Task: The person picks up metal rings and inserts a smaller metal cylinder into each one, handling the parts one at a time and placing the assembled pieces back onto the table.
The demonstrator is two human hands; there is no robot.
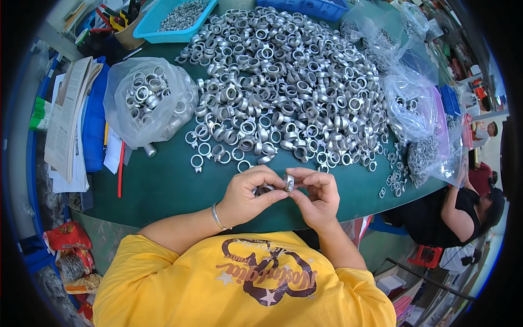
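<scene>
Both of my hands meet over the near part of the green tabletop. Between their fingertips a small silver metal ring is pinched upright, showing its broad outer band. My right hand grips it with thumb and forefinger. Curled inward, my left hand touches the same ring with its fingertips and cups another metal ring in its fingers, partly hidden. Just beyond the hands spreads a large heap of similar silver rings, many with a small tab on the rim.
At left stands a plastic bag of rings, beside papers and a red stick. A light-blue basket holds small metal parts at the back. More clear bags lie at right, where another person sits.
</scene>
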